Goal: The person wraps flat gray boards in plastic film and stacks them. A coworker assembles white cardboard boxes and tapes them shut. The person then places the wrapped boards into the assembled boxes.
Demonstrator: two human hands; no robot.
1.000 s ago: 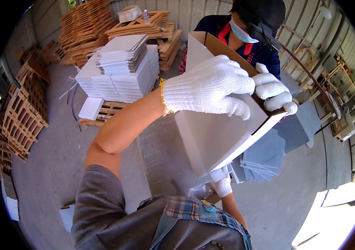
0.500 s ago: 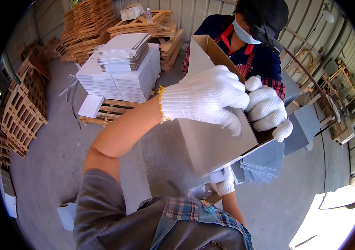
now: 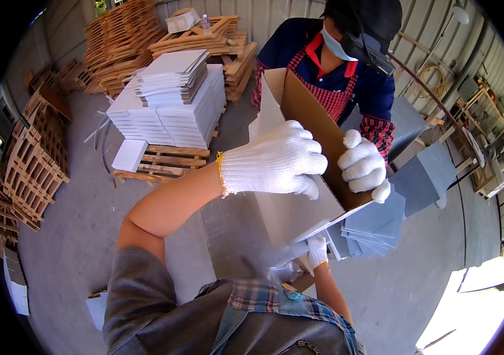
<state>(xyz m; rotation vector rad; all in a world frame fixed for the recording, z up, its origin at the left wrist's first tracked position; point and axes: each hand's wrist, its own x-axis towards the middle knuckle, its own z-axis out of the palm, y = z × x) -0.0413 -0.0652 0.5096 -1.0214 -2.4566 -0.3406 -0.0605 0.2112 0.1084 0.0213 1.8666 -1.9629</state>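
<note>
A white cardboard box point(image 3: 299, 207) with a brown inside stands tilted in front of me, its top open. My left hand point(image 3: 284, 158), in a white knitted glove with a yellow cuff edge, grips the upper edge of its near wall, thumb on the outer face. Low at the box's lower edge is my right hand point(image 3: 317, 251), also gloved; its fingers are mostly hidden by the box. Opposite, a co-worker's gloved hand point(image 3: 363, 167) holds the box's right-hand rim.
Grey flat sheets point(image 3: 376, 225) lie right of the box. A large stack of flat white cartons point(image 3: 175, 112) rests on a wooden pallet point(image 3: 166, 158) at the back left. More wooden pallets point(image 3: 36, 163) lean at the far left. The co-worker point(image 3: 329, 71) stands across from me.
The box's opening shows wider and more of its brown inside is visible. My left hand has moved left and down, away from the co-worker's hand, which has also shifted left.
</note>
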